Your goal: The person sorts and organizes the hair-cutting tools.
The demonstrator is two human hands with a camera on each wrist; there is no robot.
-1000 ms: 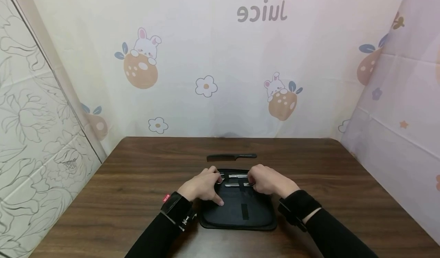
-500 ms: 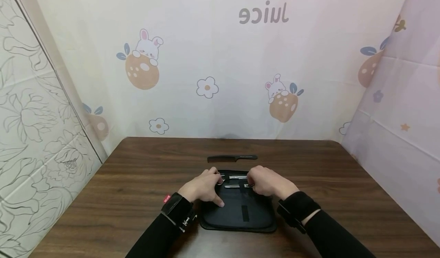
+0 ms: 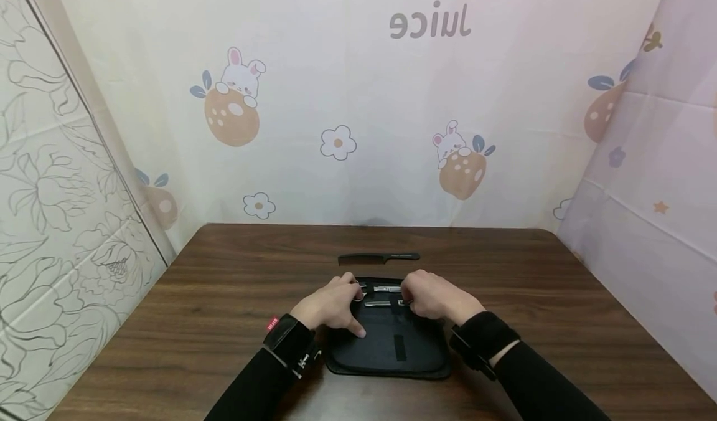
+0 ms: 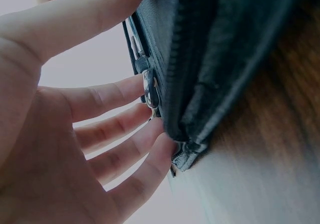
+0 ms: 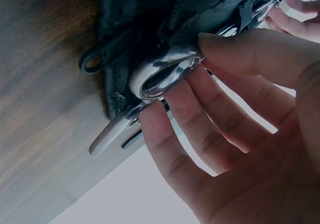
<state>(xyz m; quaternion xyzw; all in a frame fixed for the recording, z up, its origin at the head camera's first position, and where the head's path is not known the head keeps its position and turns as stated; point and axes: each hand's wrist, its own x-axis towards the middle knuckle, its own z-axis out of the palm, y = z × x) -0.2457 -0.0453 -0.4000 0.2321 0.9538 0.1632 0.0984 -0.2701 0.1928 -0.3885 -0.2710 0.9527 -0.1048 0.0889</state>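
Note:
A black zip case lies on the table, with two pairs of silver scissors across its far part. My right hand pinches the lower scissors by the handle at the case's right side. In the right wrist view the thumb and fingers meet at the shiny ring handle, whose curved finger rest sticks out past the zip edge. My left hand rests spread on the case's left side, thumb on the black surface. Its straight fingertips touch the upper scissors' handle in the left wrist view.
A black comb lies flat behind the case. The zip pull hangs off the case edge by the right hand. The wooden table ends at a printed curtain behind. Black elastic straps cross the case.
My right hand has slid slightly left, and the lower scissors have shifted a little left with it. My left hand stays in place on the case.

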